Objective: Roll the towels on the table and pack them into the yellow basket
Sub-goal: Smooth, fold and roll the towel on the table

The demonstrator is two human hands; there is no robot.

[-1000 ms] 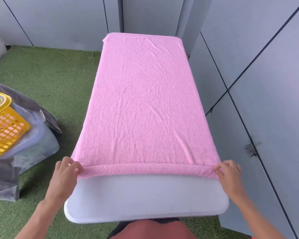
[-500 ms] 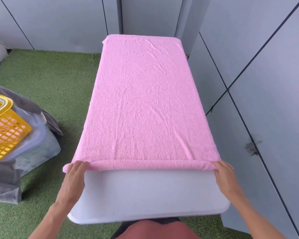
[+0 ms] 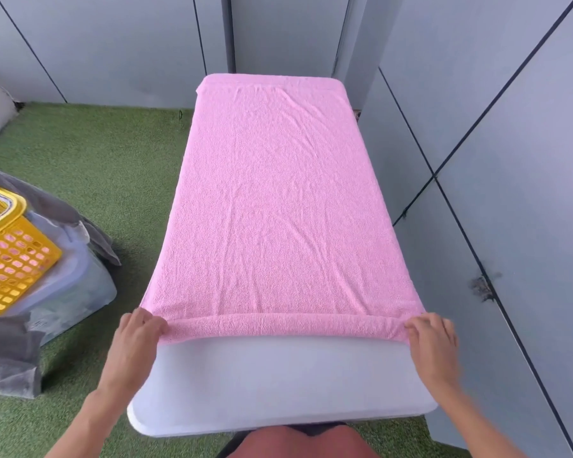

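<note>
Pink towel (image 3: 275,206) covers nearly the whole white table (image 3: 278,385), spread flat from the far end toward me, with its near edge turned into a thin roll (image 3: 278,325) that runs from one long side to the other. I judge it soft, light and limp: terry like this sags wherever it is unsupported and will roll crooked if one end leads. So the place to hold it is at both ends of the roll together. My left hand (image 3: 134,342) has its fingers curled over the left end, my right hand (image 3: 432,342) pinches the right end; both grip cloth. Well off to my left, on the green turf (image 3: 113,166), the yellow basket (image 3: 10,252) waits atop a grey bag (image 3: 10,358).
</note>
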